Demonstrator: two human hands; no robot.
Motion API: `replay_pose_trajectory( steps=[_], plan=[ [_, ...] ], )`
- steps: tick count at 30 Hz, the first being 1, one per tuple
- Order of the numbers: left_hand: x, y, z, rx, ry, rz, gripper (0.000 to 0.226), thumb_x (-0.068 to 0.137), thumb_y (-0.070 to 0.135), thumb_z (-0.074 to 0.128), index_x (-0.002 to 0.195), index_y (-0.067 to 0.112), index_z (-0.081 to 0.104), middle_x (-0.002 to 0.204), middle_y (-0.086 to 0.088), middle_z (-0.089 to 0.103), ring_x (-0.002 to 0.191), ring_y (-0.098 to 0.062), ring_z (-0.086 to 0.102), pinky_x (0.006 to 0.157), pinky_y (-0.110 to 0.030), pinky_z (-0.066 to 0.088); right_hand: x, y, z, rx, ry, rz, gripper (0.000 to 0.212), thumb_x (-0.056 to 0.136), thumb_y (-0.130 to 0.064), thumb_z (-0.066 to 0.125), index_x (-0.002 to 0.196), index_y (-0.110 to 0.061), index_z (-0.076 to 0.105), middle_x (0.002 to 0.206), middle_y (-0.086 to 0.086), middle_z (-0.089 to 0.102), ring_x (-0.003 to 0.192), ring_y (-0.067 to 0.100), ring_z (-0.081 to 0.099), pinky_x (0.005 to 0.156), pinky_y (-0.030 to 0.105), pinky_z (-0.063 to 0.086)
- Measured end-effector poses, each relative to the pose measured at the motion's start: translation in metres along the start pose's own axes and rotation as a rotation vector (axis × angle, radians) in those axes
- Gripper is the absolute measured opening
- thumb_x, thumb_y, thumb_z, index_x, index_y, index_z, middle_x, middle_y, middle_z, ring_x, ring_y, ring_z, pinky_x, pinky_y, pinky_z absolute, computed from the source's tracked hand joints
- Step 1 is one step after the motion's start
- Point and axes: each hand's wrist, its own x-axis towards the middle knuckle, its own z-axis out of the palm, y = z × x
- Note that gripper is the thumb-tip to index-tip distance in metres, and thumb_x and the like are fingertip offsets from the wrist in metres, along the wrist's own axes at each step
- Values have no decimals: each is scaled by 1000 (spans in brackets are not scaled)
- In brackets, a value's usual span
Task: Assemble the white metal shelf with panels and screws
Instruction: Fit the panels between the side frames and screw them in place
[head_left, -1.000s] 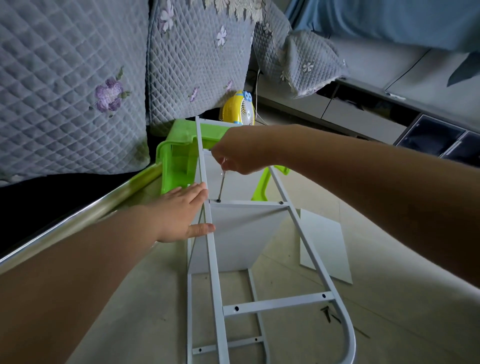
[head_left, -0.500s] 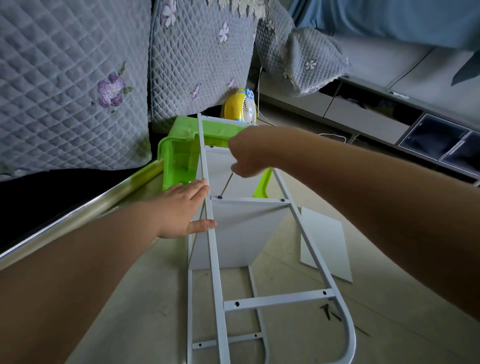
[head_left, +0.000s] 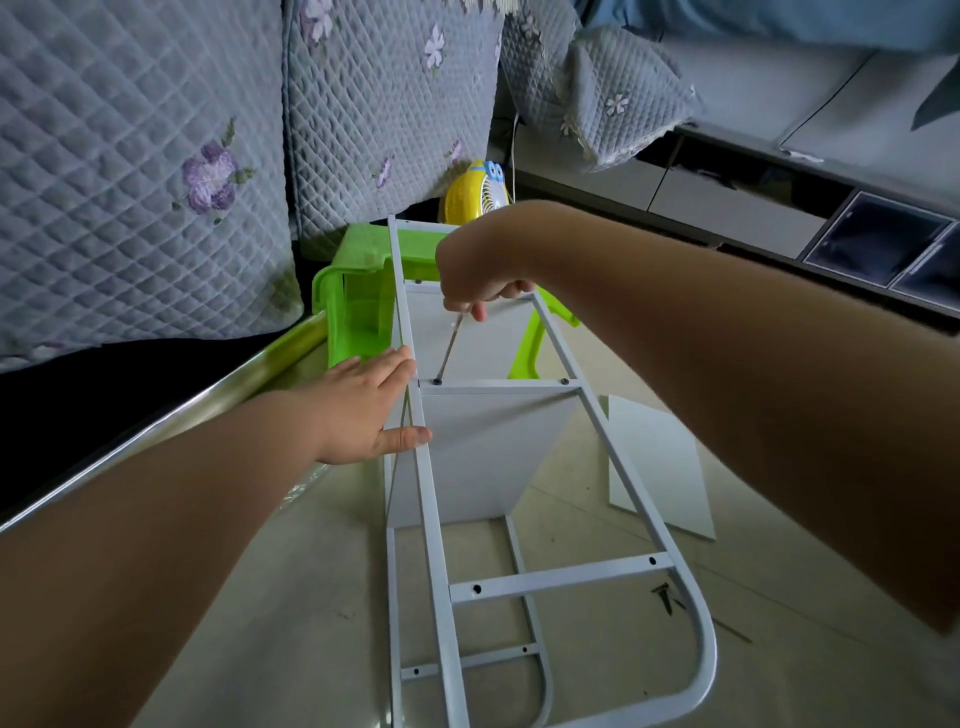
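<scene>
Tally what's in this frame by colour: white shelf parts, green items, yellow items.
White: 3: frame, fitted panel, loose panel
Green: 1: stool
Yellow: 1: fan
Total: 5

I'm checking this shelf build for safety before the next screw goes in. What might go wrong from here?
1. The screwdriver leans at a slant onto the screw, so the tip may slip out and scratch the white frame.
2. The left hand steadies the rail right beside that screw; a slip could jab it.
3. Loose screws lie on the floor near the frame's curved end and may be stepped on or lost.
</scene>
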Motion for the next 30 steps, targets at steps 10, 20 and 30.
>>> replay_pose_trajectory(
  steps=[10, 20, 30],
  plan=[
    [0, 1, -1, 4, 8, -5, 81, 93, 57, 19, 145, 7, -17, 153, -7, -25, 143, -16, -15, 115, -31, -5, -21, 4, 16, -175, 121, -59, 30, 96, -15, 36, 118, 0, 51, 114, 15, 56, 92, 27, 49, 73, 28, 36],
    [0, 1, 2, 19, 15, -8, 80, 93, 56, 18, 145, 7, -17, 153, -7, -24, 143, -16, -15, 116, -33, -4, -15, 4, 15, -291, 246, -206, 28, 98, -18, 38, 110, 1, 55, 82, 7, 49, 84, 26, 47, 62, 27, 33],
    [-2, 2, 4, 8, 8, -10, 80, 94, 56, 18, 145, 6, -17, 153, -6, -25, 143, -16, -15, 116, -33, -4, -11, 0, 6, 23, 69, 9, 36, 94, -3, 30, 60, -3, 41, 56, 6, 41, 18, 5, 40, 23, 9, 25]
  ],
)
